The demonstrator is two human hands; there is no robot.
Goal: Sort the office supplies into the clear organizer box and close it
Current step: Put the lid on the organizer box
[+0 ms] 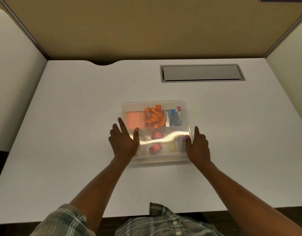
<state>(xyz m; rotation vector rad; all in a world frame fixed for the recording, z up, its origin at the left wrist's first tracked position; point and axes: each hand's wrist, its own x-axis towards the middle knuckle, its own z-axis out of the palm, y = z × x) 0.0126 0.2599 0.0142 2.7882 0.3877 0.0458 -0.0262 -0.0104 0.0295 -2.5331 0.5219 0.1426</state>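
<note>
The clear organizer box [184,106] sits in the middle of the white desk with its clear lid lying flat on top. Through the lid I see a pink sticky-note pad [134,119], an orange ribbon [154,117], small staplers [174,117], red tape rolls [156,142] and a yellow item [171,145]. My left hand [123,142] rests at the box's near left corner, fingers spread, thumb on the lid. My right hand [198,146] lies against the near right side, fingers straight. Neither hand grips the box.
A grey cable hatch [202,73] is set into the white desk [78,108] at the back right. Tan partition walls [146,28] close off the back and both sides. A cable notch [104,63] cuts the far edge.
</note>
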